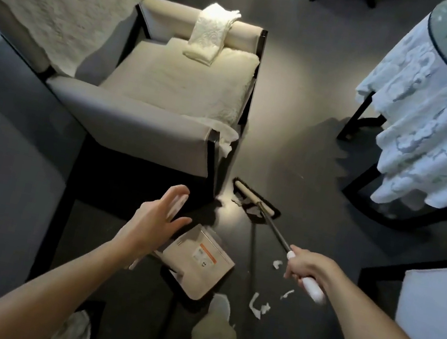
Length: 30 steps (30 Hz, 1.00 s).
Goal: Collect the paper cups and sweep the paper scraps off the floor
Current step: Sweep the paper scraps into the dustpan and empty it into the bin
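Observation:
My right hand grips the white handle of a broom. The broom's flat head rests on the dark floor by the armchair's front corner, with white paper scraps against it. More torn scraps lie on the floor below my right hand. A beige dustpan with an orange-striped label sits tilted on the floor between my arms. My left hand hovers over it with straight, spread fingers. A white handle shows just behind those fingers, and contact is unclear. No paper cups are in view.
A cream armchair with a folded white cloth on its arm stands ahead on the left. A round glass-topped table with a white lace cloth is at the right. Another pale seat is at the lower right. My slippered foot stands beside the dustpan.

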Each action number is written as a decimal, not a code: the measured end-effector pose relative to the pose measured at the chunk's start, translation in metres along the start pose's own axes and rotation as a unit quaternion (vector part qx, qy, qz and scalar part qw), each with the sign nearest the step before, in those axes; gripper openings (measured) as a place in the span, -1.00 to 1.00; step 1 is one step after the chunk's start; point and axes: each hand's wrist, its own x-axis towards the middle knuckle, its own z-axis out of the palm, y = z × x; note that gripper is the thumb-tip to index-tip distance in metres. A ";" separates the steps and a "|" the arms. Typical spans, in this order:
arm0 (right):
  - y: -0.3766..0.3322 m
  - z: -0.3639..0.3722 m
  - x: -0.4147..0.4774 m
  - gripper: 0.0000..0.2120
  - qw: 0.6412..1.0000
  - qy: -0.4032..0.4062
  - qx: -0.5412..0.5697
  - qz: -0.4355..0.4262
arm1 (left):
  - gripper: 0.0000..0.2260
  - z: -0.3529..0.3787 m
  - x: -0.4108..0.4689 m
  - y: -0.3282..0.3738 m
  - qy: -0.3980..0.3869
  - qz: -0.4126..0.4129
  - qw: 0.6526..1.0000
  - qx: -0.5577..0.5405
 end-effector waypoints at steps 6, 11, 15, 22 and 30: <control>0.052 0.087 -0.060 -0.26 0.991 -0.014 -0.135 0.017 | -0.52 -0.001 -0.080 -0.034 -0.022 0.013 1.000 0.002; 0.101 0.140 -0.113 -0.31 0.996 -0.015 -0.086 -0.002 | -0.55 0.003 -0.142 -0.048 -0.022 0.024 0.999 0.002; 0.123 0.129 -0.144 -0.44 0.999 0.026 0.017 -0.017 | -0.52 0.015 -0.170 -0.051 -0.019 0.031 0.999 0.021; 0.160 0.094 -0.147 -0.36 0.989 0.085 0.121 -0.007 | -0.47 0.043 -0.201 -0.048 -0.016 0.061 0.995 0.082; 0.187 0.093 -0.100 -0.52 0.991 0.058 0.120 0.020 | -0.44 0.057 -0.235 -0.046 0.040 0.028 0.996 0.068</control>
